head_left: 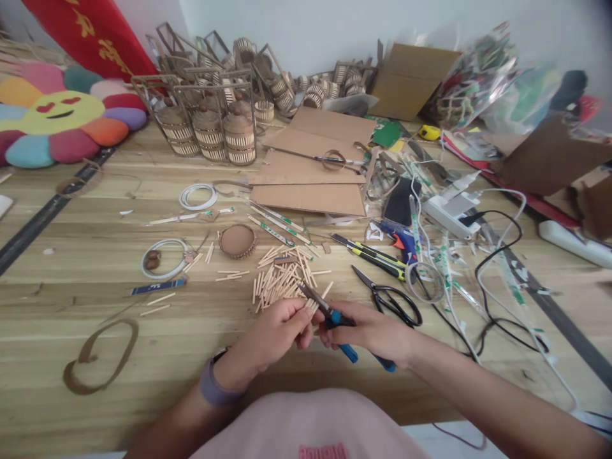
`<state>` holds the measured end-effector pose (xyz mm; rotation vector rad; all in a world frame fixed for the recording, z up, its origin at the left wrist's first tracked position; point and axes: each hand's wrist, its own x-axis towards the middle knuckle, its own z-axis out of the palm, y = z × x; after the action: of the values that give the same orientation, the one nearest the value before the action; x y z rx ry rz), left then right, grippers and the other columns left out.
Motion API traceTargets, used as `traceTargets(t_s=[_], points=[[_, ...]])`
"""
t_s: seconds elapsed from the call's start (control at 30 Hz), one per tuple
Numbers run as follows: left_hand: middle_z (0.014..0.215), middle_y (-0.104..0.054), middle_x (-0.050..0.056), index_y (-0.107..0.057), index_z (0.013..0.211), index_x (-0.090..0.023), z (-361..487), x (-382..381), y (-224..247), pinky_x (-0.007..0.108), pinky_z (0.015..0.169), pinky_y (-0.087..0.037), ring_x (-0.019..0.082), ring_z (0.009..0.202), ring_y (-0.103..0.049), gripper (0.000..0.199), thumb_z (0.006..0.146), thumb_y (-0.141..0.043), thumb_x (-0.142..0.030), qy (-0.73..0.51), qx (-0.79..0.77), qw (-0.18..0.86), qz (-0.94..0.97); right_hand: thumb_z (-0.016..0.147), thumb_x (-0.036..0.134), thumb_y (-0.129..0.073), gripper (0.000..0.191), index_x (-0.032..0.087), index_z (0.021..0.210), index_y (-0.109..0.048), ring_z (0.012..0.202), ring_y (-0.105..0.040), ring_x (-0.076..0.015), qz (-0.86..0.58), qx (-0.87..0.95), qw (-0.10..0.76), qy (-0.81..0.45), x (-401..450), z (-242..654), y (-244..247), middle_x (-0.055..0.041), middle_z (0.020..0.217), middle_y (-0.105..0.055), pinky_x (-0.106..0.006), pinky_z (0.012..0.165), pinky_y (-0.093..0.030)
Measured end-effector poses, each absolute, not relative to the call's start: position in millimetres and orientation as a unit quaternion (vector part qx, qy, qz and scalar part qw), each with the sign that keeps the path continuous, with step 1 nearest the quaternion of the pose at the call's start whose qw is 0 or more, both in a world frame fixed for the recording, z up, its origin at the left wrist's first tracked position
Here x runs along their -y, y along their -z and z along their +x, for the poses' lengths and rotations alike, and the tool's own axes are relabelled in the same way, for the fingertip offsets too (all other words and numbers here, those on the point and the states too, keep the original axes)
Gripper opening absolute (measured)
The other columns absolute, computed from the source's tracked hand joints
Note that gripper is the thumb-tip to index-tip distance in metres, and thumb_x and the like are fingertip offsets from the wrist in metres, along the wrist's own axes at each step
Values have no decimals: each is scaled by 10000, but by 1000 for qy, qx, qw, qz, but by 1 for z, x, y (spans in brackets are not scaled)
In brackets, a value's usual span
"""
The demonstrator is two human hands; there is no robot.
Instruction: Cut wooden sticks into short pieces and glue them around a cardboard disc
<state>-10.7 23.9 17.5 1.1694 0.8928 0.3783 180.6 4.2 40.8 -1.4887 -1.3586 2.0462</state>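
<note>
My left hand (284, 328) pinches a few short wooden sticks (313, 305) between thumb and fingers. In my right hand (373, 331) is a pair of snips (335, 317) with blue and black handles, its metal jaws lying close by those sticks. Whether the jaws touch them I cannot tell. Just beyond both hands lies a loose pile of similar sticks (282, 277). A round brown cardboard cup (237, 241) stands left of the pile. Black-handled scissors (389, 301) rest on the table to the right of my right hand.
Yellow-black utility knives (373, 255) and a blue glue gun (405, 242) lie right of the pile, near a power strip (454, 207) with tangled cables. Cardboard sheets (310, 172) and stick-covered lidded pots in frames (205, 131) stand behind. White coils (197, 197) lie left.
</note>
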Motion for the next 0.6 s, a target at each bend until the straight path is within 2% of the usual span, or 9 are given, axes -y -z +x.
traceTargets(t_s=[0.33, 0.6], points=[[529, -444, -57, -589, 824, -155, -13, -23, -14, 250, 604, -340, 112, 532, -397, 453, 877, -456, -584, -171, -394, 729, 532, 677, 254, -573, 170, 196, 831, -529, 590, -472, -116, -515, 479, 140, -697, -3, 177, -36, 53, 643, -488, -237, 569, -417], [537, -408, -63, -574, 838, -158, -12, -23, -11, 246, 559, -282, 109, 531, -353, 461, 869, -453, -602, -176, -390, 730, 533, 772, 251, -560, 84, 197, 831, -533, 568, -430, -106, -527, 563, 123, -625, -3, 178, -32, 58, 625, -446, -224, 538, -373]])
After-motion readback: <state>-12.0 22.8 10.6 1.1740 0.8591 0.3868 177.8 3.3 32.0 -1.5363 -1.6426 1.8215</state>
